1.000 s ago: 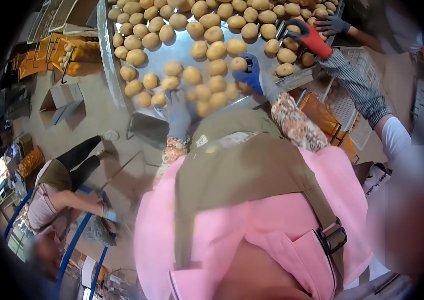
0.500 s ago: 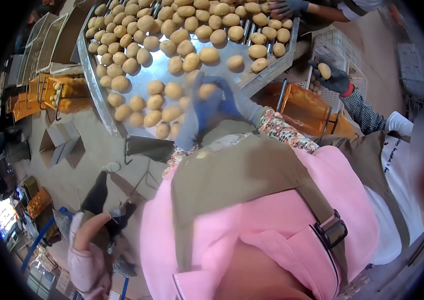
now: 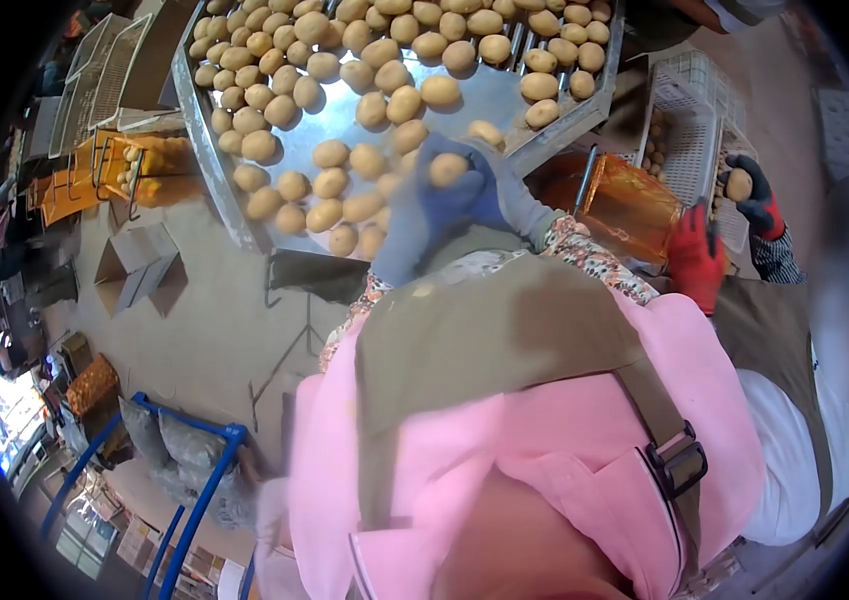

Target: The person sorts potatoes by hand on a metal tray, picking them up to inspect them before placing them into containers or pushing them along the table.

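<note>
My left hand [image 3: 421, 205] and my right hand [image 3: 495, 185], both in blue-grey gloves, are close together at the near edge of the metal sorting table [image 3: 315, 125]. A potato [image 3: 448, 170] is held between their curled fingers; motion blur softens the finger outlines. Several loose potatoes [image 3: 367, 160] lie on the metal sheet left of my hands and beyond them. One potato [image 3: 486, 133] rests just past my right hand. More potatoes cover the rollers [image 3: 517, 45] at the far side.
At right, a co-worker's dark-gloved hand [image 3: 757, 195] holds a potato, near their red-gloved hand [image 3: 697, 262]. White crates [image 3: 690, 150] and an orange mesh bag [image 3: 625, 205] are near them. An open cardboard box [image 3: 140, 268] is on the floor at left.
The view has shifted, so the table appears farther right. My hands remain together around a potato. The co-worker's potato-holding hand has moved right and down, and their red glove has come into view.
</note>
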The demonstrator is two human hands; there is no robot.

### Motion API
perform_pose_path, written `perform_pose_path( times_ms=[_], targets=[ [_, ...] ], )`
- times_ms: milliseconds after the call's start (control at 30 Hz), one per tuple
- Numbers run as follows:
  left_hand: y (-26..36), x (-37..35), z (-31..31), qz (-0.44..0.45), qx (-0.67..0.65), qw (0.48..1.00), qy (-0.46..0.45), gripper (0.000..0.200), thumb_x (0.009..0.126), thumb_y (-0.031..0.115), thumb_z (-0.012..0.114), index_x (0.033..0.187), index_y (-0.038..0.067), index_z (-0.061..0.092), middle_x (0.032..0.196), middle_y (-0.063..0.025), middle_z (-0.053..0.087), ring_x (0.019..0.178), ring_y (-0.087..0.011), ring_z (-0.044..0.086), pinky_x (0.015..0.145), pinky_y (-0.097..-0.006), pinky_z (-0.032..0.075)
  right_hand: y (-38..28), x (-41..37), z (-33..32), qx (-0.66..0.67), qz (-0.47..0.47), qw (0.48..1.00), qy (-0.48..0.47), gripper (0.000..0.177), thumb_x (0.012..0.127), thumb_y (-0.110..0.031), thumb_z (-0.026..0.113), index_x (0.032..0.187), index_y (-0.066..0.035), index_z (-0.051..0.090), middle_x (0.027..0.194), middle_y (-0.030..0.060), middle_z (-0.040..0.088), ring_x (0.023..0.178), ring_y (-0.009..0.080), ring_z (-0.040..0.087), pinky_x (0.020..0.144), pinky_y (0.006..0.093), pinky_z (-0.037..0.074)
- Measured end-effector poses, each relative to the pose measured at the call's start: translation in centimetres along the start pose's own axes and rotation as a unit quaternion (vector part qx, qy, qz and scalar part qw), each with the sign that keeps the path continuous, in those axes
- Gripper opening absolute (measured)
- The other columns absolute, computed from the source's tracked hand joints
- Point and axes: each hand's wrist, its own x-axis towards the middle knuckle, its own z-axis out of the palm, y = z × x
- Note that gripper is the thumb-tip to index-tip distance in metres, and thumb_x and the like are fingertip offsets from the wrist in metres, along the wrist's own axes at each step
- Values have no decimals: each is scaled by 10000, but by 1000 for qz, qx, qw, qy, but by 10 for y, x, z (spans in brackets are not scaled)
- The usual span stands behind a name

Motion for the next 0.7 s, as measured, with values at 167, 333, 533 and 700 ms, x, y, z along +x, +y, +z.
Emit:
perform_pose_path(
  times_ms=[167,333,533,700],
  targets=[
    [-1,-1,-13,130,100,986,-42,280,861,167,636,1121,83,572,966,-55,642,881,-99,599,773,-271,489,-24,1,-2,-77,-21,997,8,539,666,-76,753,1165,-75,548,1078,144,582,1012,313,567,917,386,439],
    [-16,0,-2,33,-89,995,-15,474,946,205,574,1343,-25,453,1234,-119,572,1077,-148,564,915,-275,467,0,-4,3,-76,-34,996,45,587,640,-85,776,1185,-102,558,1113,144,580,1060,320,555,924,395,446],
    [-6,-1,-1,12,-88,996,-25,546,937,201,570,1392,-35,380,1312,-140,521,1137,-162,533,947,-273,443,-14,-6,0,-207,-79,974,40,648,673,-74,738,1270,-144,494,1155,146,545,1094,335,536,951,401,436],
    [-36,3,-1,52,-50,997,-3,484,944,198,562,1346,-44,441,1317,-154,532,1180,-203,531,1003,-299,410,16,-5,9,181,111,977,18,562,668,-106,771,1190,-87,563,1134,150,599,1070,317,573,948,379,441]
  ],
)
